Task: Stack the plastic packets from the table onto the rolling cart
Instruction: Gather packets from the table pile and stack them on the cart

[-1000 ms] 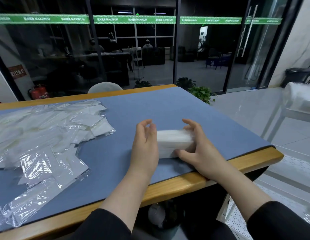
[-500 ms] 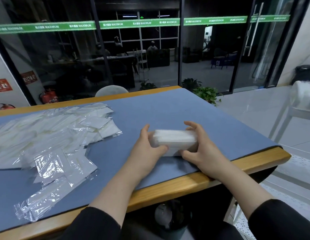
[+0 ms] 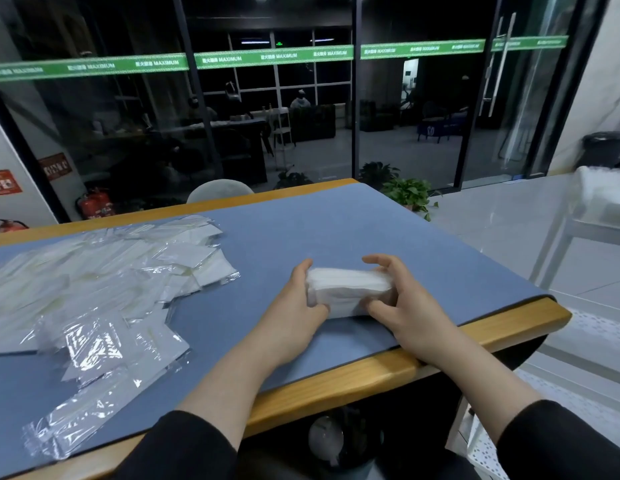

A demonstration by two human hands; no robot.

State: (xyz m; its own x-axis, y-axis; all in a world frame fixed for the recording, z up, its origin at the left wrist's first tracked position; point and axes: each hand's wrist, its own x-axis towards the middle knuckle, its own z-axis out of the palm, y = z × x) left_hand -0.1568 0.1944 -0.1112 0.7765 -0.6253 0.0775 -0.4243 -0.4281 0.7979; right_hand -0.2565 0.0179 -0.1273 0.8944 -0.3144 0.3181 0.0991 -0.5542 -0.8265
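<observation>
1. The left hand (image 3: pixel 290 315) and right hand (image 3: pixel 407 308) are gripping a white packet stack (image 3: pixel 348 292) from both ends, near the table's (image 3: pixel 339 384) front edge.
2. Loose packets (image 3: pixel 104 289) are lying spread toward the table's left edge.
3. A green strip (image 3: pixel 267 57) on the glass is reading "MAXIMUM".

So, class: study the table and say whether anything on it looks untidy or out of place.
The loose packets lie scattered and overlapping across the left of the blue mat, some crumpled. Only the bundle between the left hand and right hand is squared up.
</observation>
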